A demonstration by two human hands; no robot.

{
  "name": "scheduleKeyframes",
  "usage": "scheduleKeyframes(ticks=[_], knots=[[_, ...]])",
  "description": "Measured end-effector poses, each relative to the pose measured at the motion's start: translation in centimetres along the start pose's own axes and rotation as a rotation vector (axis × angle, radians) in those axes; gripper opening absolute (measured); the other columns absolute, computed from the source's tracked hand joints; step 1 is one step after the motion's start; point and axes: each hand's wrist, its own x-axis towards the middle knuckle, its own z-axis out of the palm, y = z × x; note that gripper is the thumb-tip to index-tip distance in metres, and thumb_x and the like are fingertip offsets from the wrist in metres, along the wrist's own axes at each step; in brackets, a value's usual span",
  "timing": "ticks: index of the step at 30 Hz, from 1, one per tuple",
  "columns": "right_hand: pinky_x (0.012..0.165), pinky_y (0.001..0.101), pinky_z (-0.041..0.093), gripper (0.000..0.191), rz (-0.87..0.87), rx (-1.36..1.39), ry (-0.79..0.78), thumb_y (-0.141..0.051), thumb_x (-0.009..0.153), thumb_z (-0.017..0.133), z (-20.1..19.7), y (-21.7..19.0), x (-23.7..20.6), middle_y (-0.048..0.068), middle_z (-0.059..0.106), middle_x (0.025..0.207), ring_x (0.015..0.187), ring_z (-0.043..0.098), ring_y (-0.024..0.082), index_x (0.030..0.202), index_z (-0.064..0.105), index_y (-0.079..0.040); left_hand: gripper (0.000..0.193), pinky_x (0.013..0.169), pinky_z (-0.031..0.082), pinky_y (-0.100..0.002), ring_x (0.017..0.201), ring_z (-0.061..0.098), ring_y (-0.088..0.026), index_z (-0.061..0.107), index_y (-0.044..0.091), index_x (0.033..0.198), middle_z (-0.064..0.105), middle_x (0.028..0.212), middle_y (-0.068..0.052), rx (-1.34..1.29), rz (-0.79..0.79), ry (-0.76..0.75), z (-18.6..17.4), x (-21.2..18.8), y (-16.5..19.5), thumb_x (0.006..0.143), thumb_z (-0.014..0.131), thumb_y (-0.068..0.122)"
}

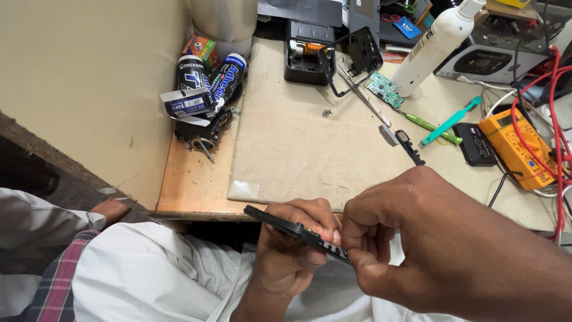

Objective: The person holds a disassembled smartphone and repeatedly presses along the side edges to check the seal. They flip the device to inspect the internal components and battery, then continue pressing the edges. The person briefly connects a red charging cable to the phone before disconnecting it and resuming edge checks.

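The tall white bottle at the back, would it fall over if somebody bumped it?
Probably, yes. The white bottle is tall and narrow and already looks tilted, so a bump could tip it. It is round, so it might then roll toward the green circuit board.

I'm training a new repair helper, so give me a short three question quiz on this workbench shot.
1. True or false: both hands grip the black phone.
2. Which lies nearest the yellow multimeter? A) glue tubes B) small black device C) white bottle
3. What colour is the circuit board beside the white bottle?

Key: 1 true: left hand and right hand both pinch it. 2 B, the small black device. 3 green.
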Motion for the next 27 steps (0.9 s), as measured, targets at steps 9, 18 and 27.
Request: scheduleKeyframes(ticks=[9,18,27], knots=[[0.067,0.0274,0.053,0.009,-0.005,0.006,-0.005,-0.015,0.075,0.074,0.0,-0.1,0.07,-0.003,0.066,0.066,0.064,0.066,0.01,0.068,0.071,-0.011,0.022,0.085,0.055,-0.03,0.096,0.066,-0.02,0.079,0.001,0.101,0.073,0.1,-0.013,-0.006,0.003,0.003,-0.07,-0.04,-0.08,0.082,0.088,-0.001],[0.065,0.0271,0.054,0.008,-0.007,0.016,0.005,-0.014,0.074,0.074,-0.02,-0.23,0.11,-0.003,0.066,0.066,0.064,0.066,0.01,0.068,0.072,-0.01,0.021,0.084,0.055,-0.03,0.095,0.066,-0.02,0.079,0.001,0.101,0.072,0.099,-0.013,-0.021,-0.016,0.017,-0.17,-0.11,-0.1,0.082,0.088,-0.002],[0.065,0.0265,0.058,0.007,0.054,0.019,-0.023,-0.015,0.075,0.074,-0.1,-0.44,0.22,-0.003,0.067,0.066,0.064,0.066,0.01,0.069,0.073,-0.012,0.021,0.084,0.055,-0.031,0.095,0.065,-0.021,0.078,0.001,0.1,0.072,0.098,-0.013,-0.017,-0.01,0.033,-0.05,-0.23,-0.06,0.081,0.088,-0.002]])
